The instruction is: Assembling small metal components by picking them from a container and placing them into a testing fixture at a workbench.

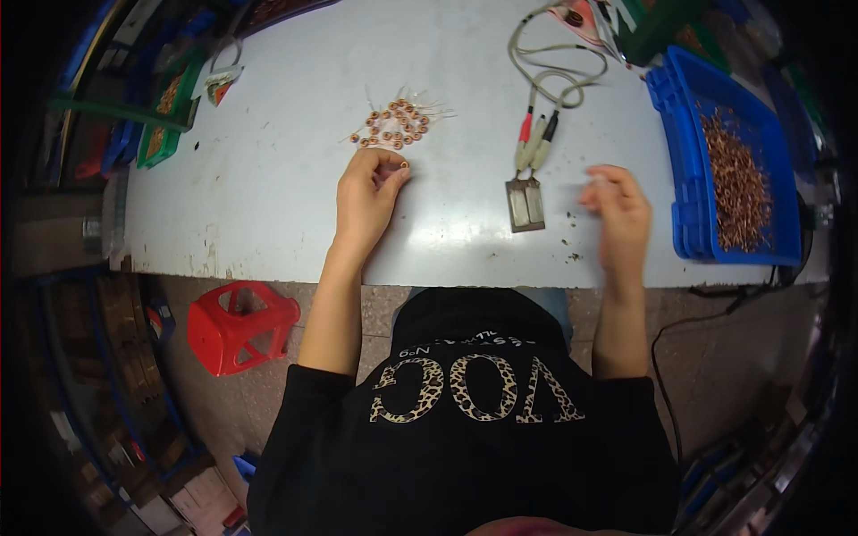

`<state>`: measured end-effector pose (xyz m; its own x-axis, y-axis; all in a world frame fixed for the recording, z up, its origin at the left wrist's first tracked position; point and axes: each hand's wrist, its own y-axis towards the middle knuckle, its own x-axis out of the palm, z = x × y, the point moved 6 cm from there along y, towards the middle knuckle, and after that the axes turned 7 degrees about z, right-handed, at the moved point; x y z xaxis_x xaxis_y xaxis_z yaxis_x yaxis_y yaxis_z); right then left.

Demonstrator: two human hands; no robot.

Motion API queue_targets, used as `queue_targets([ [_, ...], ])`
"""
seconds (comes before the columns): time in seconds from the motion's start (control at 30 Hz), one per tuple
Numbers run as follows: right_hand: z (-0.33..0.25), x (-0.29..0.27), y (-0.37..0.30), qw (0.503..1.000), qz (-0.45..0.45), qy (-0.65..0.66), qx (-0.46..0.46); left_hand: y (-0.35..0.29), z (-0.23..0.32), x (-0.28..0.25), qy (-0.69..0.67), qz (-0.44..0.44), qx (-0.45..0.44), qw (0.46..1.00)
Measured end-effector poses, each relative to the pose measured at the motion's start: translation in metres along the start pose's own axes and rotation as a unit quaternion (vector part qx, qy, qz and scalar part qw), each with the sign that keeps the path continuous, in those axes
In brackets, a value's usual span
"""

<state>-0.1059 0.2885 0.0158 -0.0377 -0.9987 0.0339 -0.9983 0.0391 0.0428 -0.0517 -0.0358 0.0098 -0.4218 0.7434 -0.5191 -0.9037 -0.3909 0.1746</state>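
My left hand (367,198) rests over the table with thumb and forefinger pinched on a small copper coil (405,165). Just beyond it lies a loose cluster of similar copper coils (393,125), several with thin wire ends sticking out. My right hand (617,210) is blurred by motion, above the table's right part. Its fingers are bent and apart, and no object shows in them. Between the hands, nearer the right, sits a small dark block with two metal plates (525,205). Clip leads (534,143) with red, black and grey sleeves are attached to it.
A blue bin (684,170) of copper pieces (737,183) stands at the right. Grey cable (576,89) loops behind the block. Green trays (179,112) line the far left. A red stool (241,329) is on the floor beyond the white table's (241,205) front edge.
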Motion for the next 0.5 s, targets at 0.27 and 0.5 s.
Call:
queue_targets([
  [0.27, 0.004, 0.072, -0.02, 0.978, -0.153, -0.081, -0.118, -0.03, 0.03, 0.072, -0.485, -0.112, -0.213, 0.84],
  [0.5, -0.005, 0.061, -0.024, 0.959, -0.149, -0.173, -0.171, -0.041, 0.049, 0.089, -0.463, -0.129, -0.17, 0.86],
])
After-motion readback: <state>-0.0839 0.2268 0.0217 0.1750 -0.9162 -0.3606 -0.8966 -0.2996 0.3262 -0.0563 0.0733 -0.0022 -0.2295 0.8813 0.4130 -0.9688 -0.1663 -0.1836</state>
